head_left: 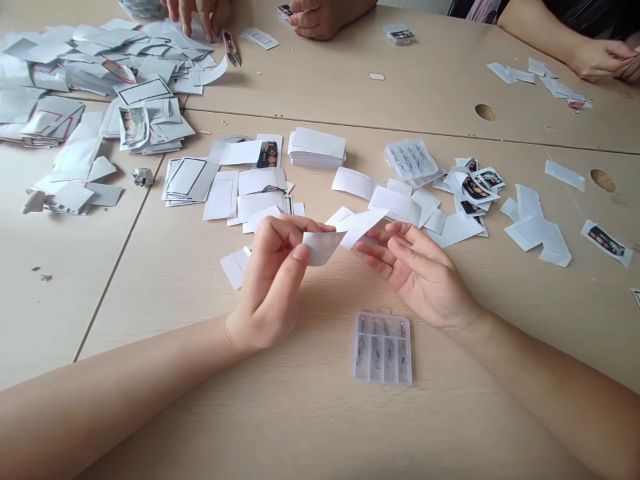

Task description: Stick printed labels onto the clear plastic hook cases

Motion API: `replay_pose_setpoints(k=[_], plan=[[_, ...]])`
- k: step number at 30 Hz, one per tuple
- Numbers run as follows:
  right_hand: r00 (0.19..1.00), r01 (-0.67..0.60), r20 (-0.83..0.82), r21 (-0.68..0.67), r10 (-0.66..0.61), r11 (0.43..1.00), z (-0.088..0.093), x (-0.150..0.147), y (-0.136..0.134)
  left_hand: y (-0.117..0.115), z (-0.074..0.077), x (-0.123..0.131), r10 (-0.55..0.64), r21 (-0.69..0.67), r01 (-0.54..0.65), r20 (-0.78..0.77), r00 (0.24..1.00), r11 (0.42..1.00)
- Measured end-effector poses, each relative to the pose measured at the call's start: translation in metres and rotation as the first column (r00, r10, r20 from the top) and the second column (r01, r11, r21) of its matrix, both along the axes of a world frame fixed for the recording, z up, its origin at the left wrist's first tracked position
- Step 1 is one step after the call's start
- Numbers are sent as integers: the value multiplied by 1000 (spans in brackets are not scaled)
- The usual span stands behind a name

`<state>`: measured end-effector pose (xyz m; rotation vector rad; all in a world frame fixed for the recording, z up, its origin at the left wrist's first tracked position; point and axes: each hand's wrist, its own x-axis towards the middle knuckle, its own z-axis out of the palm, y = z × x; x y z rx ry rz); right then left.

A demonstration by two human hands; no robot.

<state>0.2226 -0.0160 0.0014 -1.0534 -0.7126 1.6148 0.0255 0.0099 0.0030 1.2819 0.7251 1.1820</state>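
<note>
My left hand [277, 280] pinches a white paper label [324, 248] between thumb and forefinger, raised above the table. A narrow white flap [364, 227] slants up from the label's right end; I cannot tell whether they are one piece. Behind the flap is my right hand [425, 270], palm turned up and fingers apart, its fingertips close to the paper. Whether they touch it is unclear. Below the hands lies a clear plastic box [383, 350] with several compartments that hold small dark metal pieces, perhaps fish hooks.
Past my hands are a stack of white labels [317, 147], more clear boxes [411, 161], dark printed stickers [475, 187] and paper scraps [537, 223]. A big label pile [100, 60] covers the far left, beside small snips [231, 50]. Other people's hands [315, 17] work opposite.
</note>
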Motion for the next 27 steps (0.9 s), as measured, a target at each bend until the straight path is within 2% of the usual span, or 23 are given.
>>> replay_pose_setpoints(k=[3,6,8,12,14,19,22,27], plan=[[998,48,46,74,-52,996,0,0,-5,-2,0,0,28,66,-25,-44,999,998],[992,57,98,220,-80,974,2,-2,-14,-3,-1,0,68,186,-49,-99,993,981],[989,-46,149,306,-1,951,4,-4,-21,-3,-2,0,95,274,-54,-138,986,960],[917,-374,278,350,286,859,10,-6,-29,-3,-5,0,101,426,-28,-149,984,904],[892,-432,305,355,335,829,12,-4,-28,-4,-7,-1,67,466,18,-165,984,885],[891,-447,265,371,369,814,11,-1,-25,-5,-7,-5,-16,523,178,-299,954,833],[899,-432,238,356,367,828,6,-3,-25,-3,-3,-8,-49,527,269,-394,918,806],[970,-237,140,386,197,892,-3,-4,-20,0,6,-9,-54,534,406,-555,830,742]])
